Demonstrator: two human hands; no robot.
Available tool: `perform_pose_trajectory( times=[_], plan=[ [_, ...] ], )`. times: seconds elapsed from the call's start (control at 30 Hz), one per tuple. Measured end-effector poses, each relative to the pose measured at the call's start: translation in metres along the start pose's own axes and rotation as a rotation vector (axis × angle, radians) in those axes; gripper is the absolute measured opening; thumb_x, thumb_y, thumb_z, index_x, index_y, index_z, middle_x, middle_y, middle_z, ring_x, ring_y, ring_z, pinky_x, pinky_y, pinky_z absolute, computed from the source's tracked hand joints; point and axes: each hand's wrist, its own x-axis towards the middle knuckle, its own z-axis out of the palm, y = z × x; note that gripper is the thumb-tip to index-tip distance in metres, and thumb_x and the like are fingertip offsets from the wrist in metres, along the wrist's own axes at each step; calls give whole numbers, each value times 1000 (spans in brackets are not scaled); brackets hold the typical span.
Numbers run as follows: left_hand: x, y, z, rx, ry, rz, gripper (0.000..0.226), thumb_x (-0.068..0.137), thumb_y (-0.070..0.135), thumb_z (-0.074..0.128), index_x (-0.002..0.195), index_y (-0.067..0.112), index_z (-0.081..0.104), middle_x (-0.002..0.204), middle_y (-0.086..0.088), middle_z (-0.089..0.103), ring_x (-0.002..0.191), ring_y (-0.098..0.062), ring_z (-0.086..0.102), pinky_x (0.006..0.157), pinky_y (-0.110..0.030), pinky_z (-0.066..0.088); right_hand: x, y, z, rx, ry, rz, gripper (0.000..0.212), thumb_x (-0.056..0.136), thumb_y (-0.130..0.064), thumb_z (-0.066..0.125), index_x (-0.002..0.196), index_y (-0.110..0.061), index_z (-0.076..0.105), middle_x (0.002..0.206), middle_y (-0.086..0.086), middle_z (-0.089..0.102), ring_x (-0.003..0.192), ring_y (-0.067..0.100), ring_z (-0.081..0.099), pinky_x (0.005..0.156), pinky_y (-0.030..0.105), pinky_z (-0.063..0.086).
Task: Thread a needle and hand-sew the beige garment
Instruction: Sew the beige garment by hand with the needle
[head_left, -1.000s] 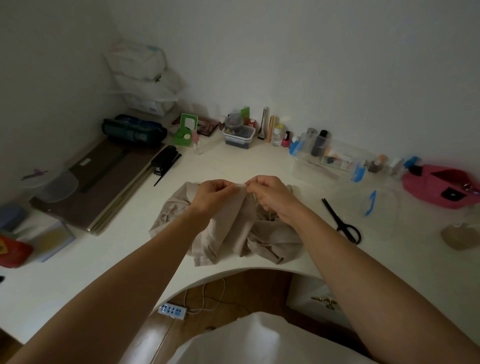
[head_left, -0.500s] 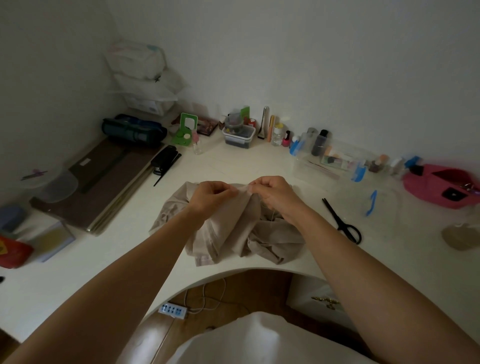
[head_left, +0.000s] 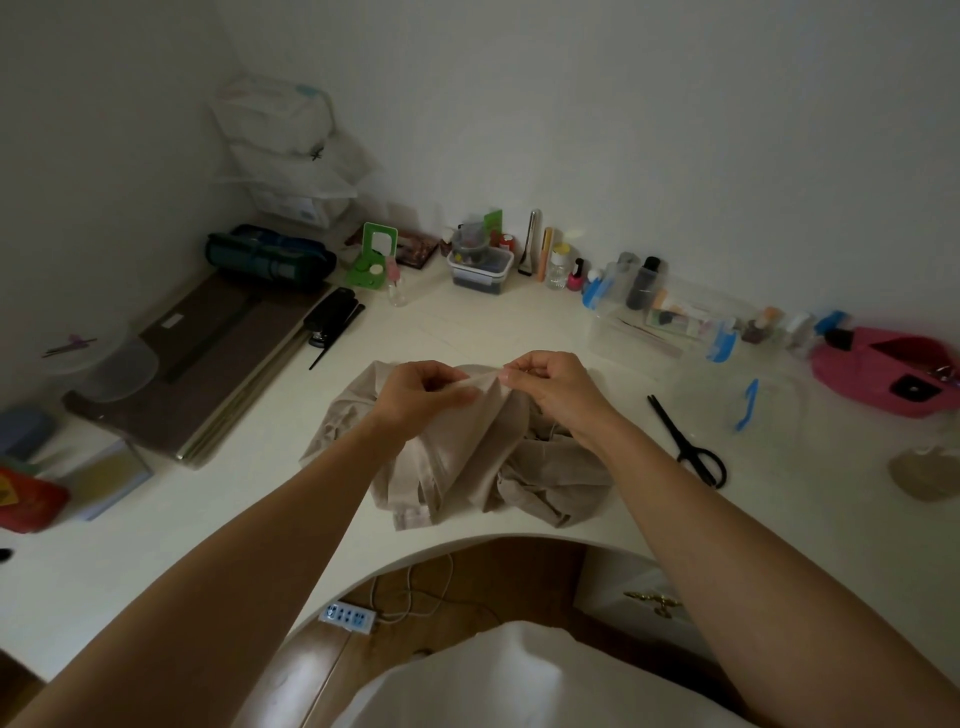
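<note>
Whether a needle or thread sits between the fingertips cannot be told where the left hand (head_left: 421, 392) and right hand (head_left: 550, 387) pinch a raised fold of the garment (head_left: 467, 467): anything that fine is too small to see in the dim light. Hands and forearms hide the cloth beneath them. The pink pouch (head_left: 893, 374) is cut off by the right edge and the red box (head_left: 26, 499) by the left, and labels on the bottles (head_left: 644, 283) are too blurred to read.

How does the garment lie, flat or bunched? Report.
Bunched: the garment lies in crumpled folds, one edge pinched between left hand and right hand.
</note>
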Motion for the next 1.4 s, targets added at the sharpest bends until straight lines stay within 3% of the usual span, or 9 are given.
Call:
perform_pose_trajectory(
  times=[0.23,0.37,0.53,0.77,0.83,0.93,1.03,1.17,1.4],
  plan=[
    [9,-14,-6,-97,-3,-16,34,80,26,76,102,2,69,109,-14,67,91,-15,62,62,-7,49,6,9,-3,-40,58,-3,18,91,-24,67,101,-10,70,98,2,70,94,16,64,86,30,53],
    [9,-15,-8,-186,1,-23,27,83,20,73,103,2,68,106,-9,67,87,-9,62,63,-7,49,4,9,-4,-59,61,-12,19,92,-24,65,103,-8,69,89,0,67,86,13,61,76,22,48],
    [9,-22,-16,-177,-40,-30,27,76,16,79,101,13,70,103,-4,64,87,-12,58,69,-17,46,5,10,-5,-59,104,-16,18,93,-25,65,102,-10,68,88,0,66,83,12,60,74,21,47],
    [5,-18,-18,-295,24,-56,8,78,12,77,82,13,70,66,16,68,56,4,55,50,-15,37,7,11,-4,-60,139,-18,14,93,-23,65,99,-11,67,84,-2,64,80,10,58,72,21,45],
    [5,-19,-19,-347,21,-66,8,79,9,75,80,11,68,69,12,69,58,1,57,48,-16,43,7,11,-3,-68,144,-18,13,93,-23,64,99,-11,67,86,-3,64,81,8,58,70,19,45],
    [4,-19,-18,-430,22,-84,5,84,6,69,80,9,68,78,1,70,70,-8,66,62,-20,57,7,11,-2,-70,152,-20,11,93,-23,64,98,-12,66,86,-2,64,82,8,58,71,19,46],
    [6,-19,-15,-531,43,-96,7,88,7,64,84,3,67,88,-7,69,78,-14,69,68,-22,59,6,11,-2,-67,155,-26,10,93,-23,65,97,-14,66,87,-1,65,82,10,58,72,20,47],
    [7,-19,-14,-524,116,-89,13,90,11,64,86,-1,66,96,-15,67,82,-21,68,63,-21,59,4,13,-2,-60,137,-36,11,92,-25,66,95,-15,67,85,-1,65,82,11,59,74,22,48],
    [6,-24,-13,-451,194,-29,20,93,14,61,80,0,66,99,-12,66,82,-22,67,59,-20,58,5,14,1,-21,104,-35,13,90,-22,69,97,-10,68,87,0,68,82,11,61,77,22,50]
  ],
)
